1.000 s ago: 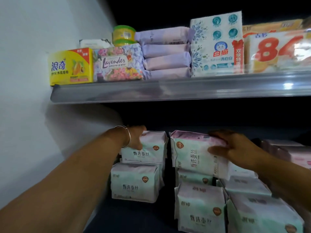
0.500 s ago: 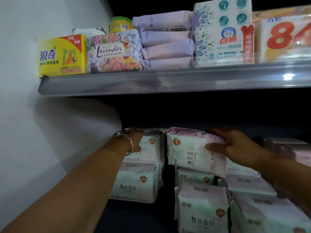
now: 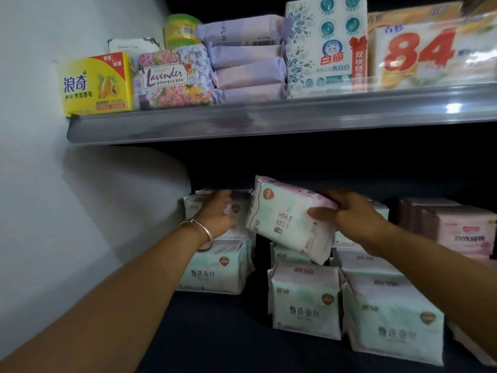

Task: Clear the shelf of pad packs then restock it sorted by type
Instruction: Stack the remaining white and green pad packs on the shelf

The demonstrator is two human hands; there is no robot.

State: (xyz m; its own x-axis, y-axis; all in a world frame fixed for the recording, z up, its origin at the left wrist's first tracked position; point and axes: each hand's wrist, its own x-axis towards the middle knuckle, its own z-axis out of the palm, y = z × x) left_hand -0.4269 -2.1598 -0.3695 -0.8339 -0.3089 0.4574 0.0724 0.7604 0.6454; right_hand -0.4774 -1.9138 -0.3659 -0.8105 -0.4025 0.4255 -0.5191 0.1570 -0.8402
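The dark lower shelf (image 3: 220, 332) holds stacked mint-green plastic pad packs (image 3: 305, 300) from 6 to 4 o'clock, with pink pad packs (image 3: 466, 232) at 3 o'clock. The right hand (image 3: 349, 214), arm reaching in from 4 o'clock, curls fingers over and thumb under a mint-and-pink pad pack (image 3: 287, 219), now lifted and tilted, no longer level on its stack. The braceleted left hand (image 3: 217, 215) still grips the top pack of the left stack (image 3: 215, 267) at 9 o'clock.
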